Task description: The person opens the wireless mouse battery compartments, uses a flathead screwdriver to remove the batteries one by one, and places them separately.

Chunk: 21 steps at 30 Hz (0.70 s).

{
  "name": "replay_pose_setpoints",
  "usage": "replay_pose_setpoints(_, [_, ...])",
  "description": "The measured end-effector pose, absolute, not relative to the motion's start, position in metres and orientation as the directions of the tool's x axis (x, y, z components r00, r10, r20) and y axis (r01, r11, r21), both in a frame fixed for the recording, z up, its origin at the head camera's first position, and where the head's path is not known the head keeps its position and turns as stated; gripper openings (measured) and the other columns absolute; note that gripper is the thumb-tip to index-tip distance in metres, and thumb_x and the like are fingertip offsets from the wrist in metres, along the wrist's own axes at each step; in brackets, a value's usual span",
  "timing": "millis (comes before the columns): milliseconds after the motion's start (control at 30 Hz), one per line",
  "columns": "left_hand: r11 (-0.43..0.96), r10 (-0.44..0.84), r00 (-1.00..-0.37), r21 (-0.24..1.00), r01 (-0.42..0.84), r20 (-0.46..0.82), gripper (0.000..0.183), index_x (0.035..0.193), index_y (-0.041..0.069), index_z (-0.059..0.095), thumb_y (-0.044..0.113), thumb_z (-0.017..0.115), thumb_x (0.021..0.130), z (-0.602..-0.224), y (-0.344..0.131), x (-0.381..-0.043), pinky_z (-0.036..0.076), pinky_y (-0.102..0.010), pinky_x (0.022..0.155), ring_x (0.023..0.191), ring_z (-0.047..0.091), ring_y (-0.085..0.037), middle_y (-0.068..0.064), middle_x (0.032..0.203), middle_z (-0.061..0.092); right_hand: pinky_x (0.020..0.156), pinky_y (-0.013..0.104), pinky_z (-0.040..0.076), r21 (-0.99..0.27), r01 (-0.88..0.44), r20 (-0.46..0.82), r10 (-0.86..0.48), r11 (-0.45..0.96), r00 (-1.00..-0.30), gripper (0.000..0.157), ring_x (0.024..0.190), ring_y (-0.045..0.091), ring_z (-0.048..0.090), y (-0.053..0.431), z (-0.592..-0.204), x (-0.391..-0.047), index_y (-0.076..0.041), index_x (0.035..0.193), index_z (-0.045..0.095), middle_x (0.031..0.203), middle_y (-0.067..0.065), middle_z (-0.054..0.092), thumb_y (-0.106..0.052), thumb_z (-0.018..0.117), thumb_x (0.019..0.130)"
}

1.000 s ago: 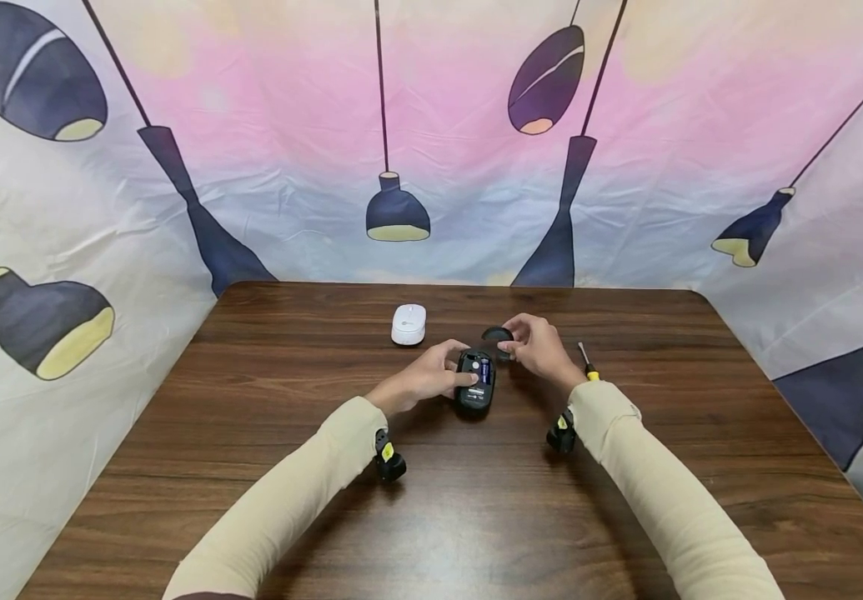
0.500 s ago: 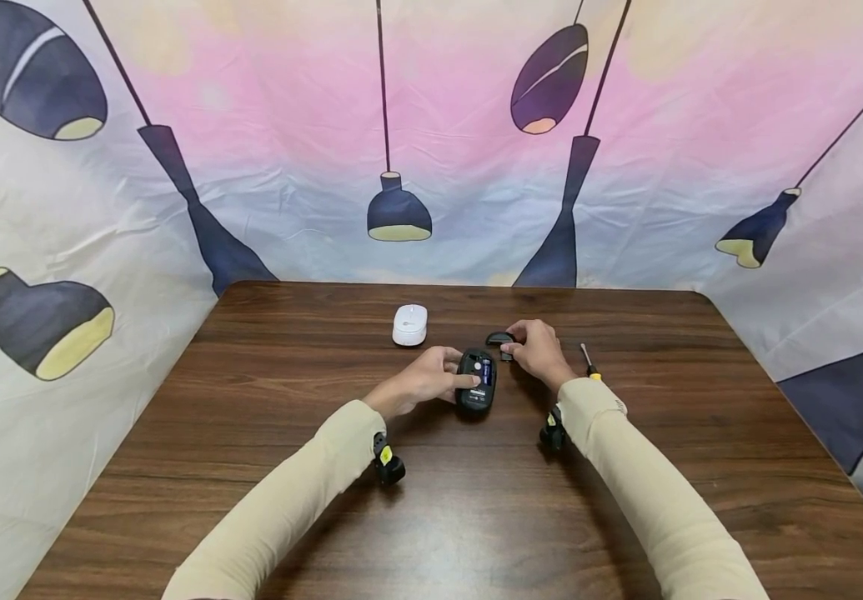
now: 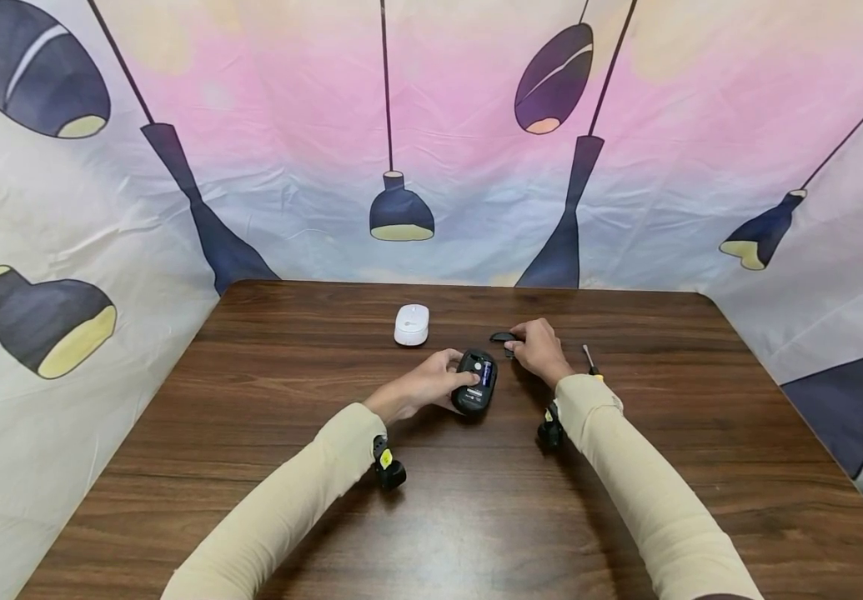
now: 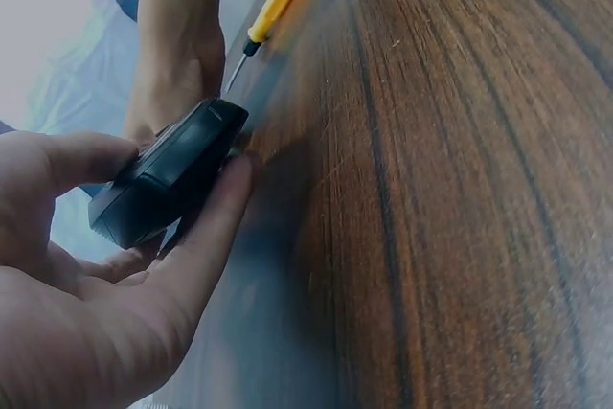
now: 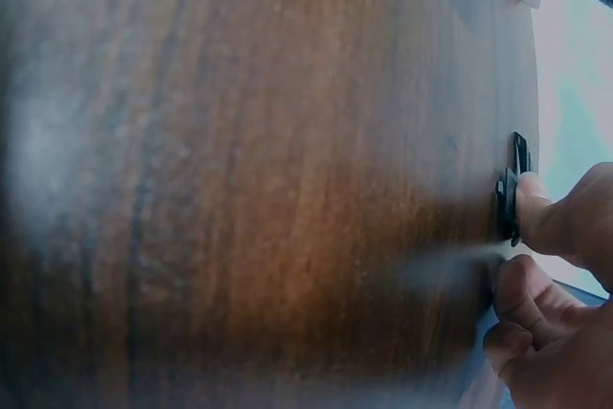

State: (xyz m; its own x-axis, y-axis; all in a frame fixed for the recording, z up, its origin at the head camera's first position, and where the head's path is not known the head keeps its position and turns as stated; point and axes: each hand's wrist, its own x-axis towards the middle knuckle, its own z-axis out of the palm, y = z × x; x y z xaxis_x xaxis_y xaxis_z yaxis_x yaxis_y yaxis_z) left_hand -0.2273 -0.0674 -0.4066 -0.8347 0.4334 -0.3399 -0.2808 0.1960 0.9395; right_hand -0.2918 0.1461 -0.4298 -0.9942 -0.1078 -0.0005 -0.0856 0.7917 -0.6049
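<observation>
My left hand (image 3: pixel 422 387) holds a black mouse (image 3: pixel 480 397) above the middle of the table (image 3: pixel 288 358), my thumb across its upturned underside and my fingers round the other side, parted only as far as its body. The underside is open, and a blue battery (image 3: pixel 486 373) shows in it, on the right.

Just beyond and to the right, my right hand (image 3: pixel 539 350) has a thin black cover (image 3: pixel 503 337) pinched between thumb and finger, almost closed, with the other fingers curled in. The cover is low over the wood; I can't tell if it touches.

A white mouse (image 3: pixel 412 325) sits farther off to the left, near the far edge. To the right of my right hand lies a screwdriver (image 3: pixel 589 360), its yellow handle partly hidden by my wrist. A cloth (image 3: pixel 311 217) painted with lamps hangs behind the table.
</observation>
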Motion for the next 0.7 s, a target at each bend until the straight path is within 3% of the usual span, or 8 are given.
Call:
replay_pose_setpoints(433, [0.201, 0.451, -0.836, 0.948, -0.245, -0.312, 0.059, 0.146, -0.008, 0.036, 0.004, 0.067, 0.096, -0.408, -0.066, -0.226, 0.061, -0.035, 0.083, 0.102, 0.067, -0.024, -0.024, 0.128, 0.060, 0.106, 0.059, 0.043, -0.589, -0.105, 0.019, -0.116, 0.802, -0.993, 0.038, 0.127, 0.041, 0.051, 0.157, -0.420, -0.292, 0.002, 0.135, 0.061, 0.137, 0.023, 0.057, -0.015, 0.065, 0.101])
replay_pose_setpoints(700, [0.122, 0.455, -0.834, 0.949, -0.290, -0.313, 0.057, 0.148, -0.009, 0.033, 0.008, 0.061, 0.101, -0.409, -0.071, -0.224, 0.061, -0.038, 0.085, 0.100, 0.066, -0.023, -0.026, 0.132, 0.056, 0.103, 0.061, 0.041, -0.552, -0.134, 0.070, -0.115, 0.823, -0.991, 0.046, 0.118, 0.040, 0.053, 0.173, -0.392, -0.286, 0.003, 0.140, 0.055, 0.133, 0.025, 0.052, -0.017, 0.065, 0.099])
